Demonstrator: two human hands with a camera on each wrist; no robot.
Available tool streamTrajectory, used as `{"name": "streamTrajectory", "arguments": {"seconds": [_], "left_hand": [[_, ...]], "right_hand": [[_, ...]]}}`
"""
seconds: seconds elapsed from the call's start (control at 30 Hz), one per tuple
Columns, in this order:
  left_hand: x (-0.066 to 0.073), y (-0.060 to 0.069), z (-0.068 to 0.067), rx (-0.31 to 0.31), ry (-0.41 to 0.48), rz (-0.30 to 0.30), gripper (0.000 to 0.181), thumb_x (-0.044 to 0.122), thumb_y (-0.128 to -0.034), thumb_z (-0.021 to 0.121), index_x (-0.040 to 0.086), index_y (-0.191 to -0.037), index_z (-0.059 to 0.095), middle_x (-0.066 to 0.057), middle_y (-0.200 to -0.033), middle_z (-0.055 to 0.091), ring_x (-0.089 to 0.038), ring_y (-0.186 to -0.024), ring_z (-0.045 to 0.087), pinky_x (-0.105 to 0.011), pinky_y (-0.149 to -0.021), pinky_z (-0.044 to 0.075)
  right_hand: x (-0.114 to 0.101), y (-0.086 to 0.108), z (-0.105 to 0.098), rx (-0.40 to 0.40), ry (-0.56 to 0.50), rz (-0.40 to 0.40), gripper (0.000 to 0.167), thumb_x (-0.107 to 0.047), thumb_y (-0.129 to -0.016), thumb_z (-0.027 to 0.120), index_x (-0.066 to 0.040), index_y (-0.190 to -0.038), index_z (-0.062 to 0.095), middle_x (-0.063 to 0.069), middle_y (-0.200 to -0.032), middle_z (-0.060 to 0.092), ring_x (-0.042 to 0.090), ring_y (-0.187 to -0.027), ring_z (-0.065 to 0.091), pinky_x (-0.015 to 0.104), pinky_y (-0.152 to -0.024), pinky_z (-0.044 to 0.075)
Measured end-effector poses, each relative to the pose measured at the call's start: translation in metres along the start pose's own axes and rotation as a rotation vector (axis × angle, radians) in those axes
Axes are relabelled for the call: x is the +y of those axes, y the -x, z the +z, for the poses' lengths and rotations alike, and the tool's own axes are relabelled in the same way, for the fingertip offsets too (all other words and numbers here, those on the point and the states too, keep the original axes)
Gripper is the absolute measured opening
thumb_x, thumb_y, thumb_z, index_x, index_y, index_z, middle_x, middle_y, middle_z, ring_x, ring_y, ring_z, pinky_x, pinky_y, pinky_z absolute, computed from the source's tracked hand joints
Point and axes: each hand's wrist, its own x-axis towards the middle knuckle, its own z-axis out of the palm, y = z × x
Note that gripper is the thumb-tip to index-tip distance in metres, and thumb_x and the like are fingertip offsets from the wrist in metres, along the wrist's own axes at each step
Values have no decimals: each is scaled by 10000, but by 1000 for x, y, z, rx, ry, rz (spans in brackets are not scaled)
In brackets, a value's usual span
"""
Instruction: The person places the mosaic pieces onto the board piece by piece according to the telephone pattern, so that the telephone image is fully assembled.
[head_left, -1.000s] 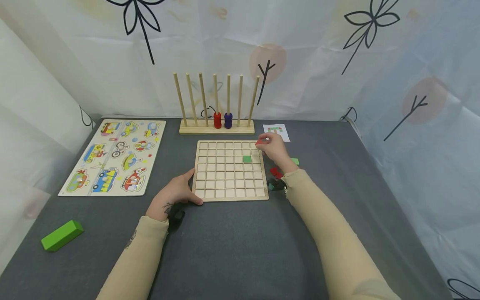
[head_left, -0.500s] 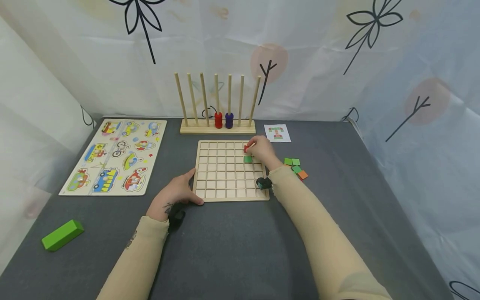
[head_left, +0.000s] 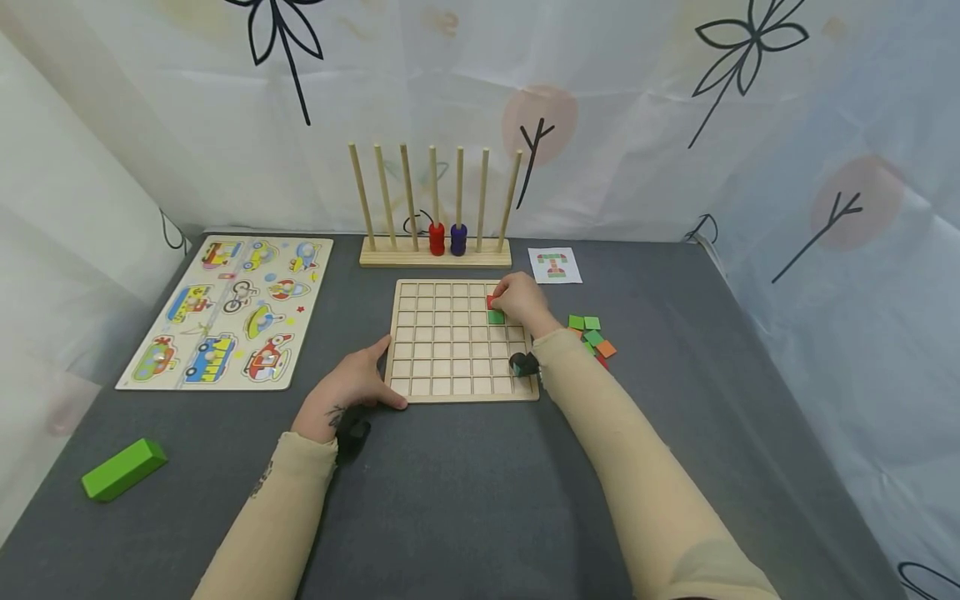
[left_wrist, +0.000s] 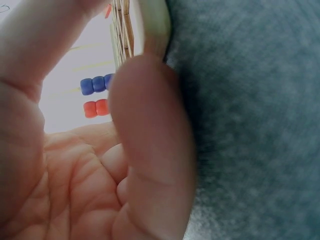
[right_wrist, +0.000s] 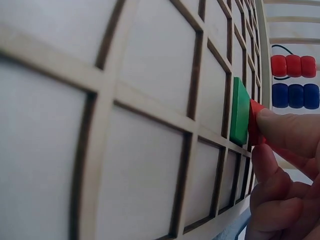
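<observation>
A wooden grid board (head_left: 448, 342) lies flat in the middle of the table in the head view. My right hand (head_left: 523, 302) pinches a small red square tile (right_wrist: 255, 122) between thumb and finger, over a cell near the board's upper right corner. Directly in front of it, a green square tile (right_wrist: 239, 113) sits on the grid, seeming to touch the red one. At the board's lower left corner rests my left hand (head_left: 349, 385), its thumb (left_wrist: 150, 135) along the front edge and its index finger against the left side.
Several loose coloured tiles (head_left: 592, 337) lie right of the board, partly behind the sleeve. A printed pattern card (head_left: 555, 265) is at the back. Behind the board stands a peg rack (head_left: 390, 259) with red and blue beads. Leftward are a picture puzzle (head_left: 232, 310) and a green block (head_left: 124, 470).
My right hand has moved left with the red tile, from the board's right edge to the cell behind the green tile, and lowered slightly. The left hand has stayed put.
</observation>
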Motion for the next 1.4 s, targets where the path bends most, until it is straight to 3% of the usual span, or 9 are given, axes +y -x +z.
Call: {"name": "streamTrajectory", "arguments": {"seconds": [0.4,0.5,0.57,0.63,0.8,0.9,0.97,1.17,1.4], "left_hand": [[1,1,-1,-7,10,-5,1210,206,-606,869,91,-1499,61,-219,-1284,460,-203,-652,544,-302,-596,445],[1,1,-1,-13,19,-1,1206,201,-612,866,82,-1498,55,-228,-1314,436,-206,-662,544,-306,-601,445],[1,1,-1,-13,21,-1,1203,200,-615,864,84,-1498,56,-227,-1323,430,-208,-665,546,-306,-602,446],[2,2,-1,-12,22,-1,1200,200,-617,863,87,-1498,57,-228,-1324,431,-210,-667,548,-306,-605,447],[1,2,-1,-8,25,7,1201,206,-619,863,82,-1498,53,-238,-1326,432,-211,-669,555,-305,-612,450],[-1,2,-1,-8,33,19,1204,204,-617,864,75,-1496,52,-242,-1295,458,-209,-661,556,-306,-609,451],[-1,2,-1,-9,33,26,1204,203,-618,863,71,-1496,51,-240,-1259,483,-207,-648,551,-306,-601,449],[-1,1,-1,-3,25,31,1198,197,-616,861,74,-1496,58,-209,-1127,547,-198,-612,537,-299,-583,441],[-1,1,0,-1,16,27,1197,194,-614,859,85,-1498,60,-129,-892,544,-178,-584,509,-293,-573,429]], "right_hand": [[-1,1,4,9,144,-8,167,-193,-858,617,-108,-977,698,48,-1024,661,234,-912,601,425,-775,466],[-1,3,2,18,117,-20,233,-211,-873,602,-95,-1067,661,71,-1090,637,253,-954,592,444,-801,450],[0,7,-2,28,47,-37,277,-219,-881,599,-85,-1120,629,93,-1109,621,255,-955,587,439,-807,448],[5,10,-7,43,-93,-62,312,-211,-881,604,-66,-1157,602,106,-1089,602,231,-916,570,404,-788,444],[28,23,-26,49,-475,-136,393,-156,-860,631,-16,-1218,554,25,-846,567,126,-634,446,298,-607,384],[46,36,-38,38,-613,-123,439,-117,-854,634,-10,-1261,509,-46,-721,563,108,-514,375,298,-529,321],[61,46,-45,37,-648,-95,462,-101,-854,635,-5,-1279,484,-87,-697,572,90,-496,375,291,-512,308],[107,78,-62,13,-636,-11,518,-71,-861,617,23,-1328,415,-63,-678,564,75,-440,311,280,-471,290],[144,99,-79,-34,-482,56,524,-56,-844,630,35,-1324,440,-91,-664,575,66,-471,338,274,-506,326]]}}
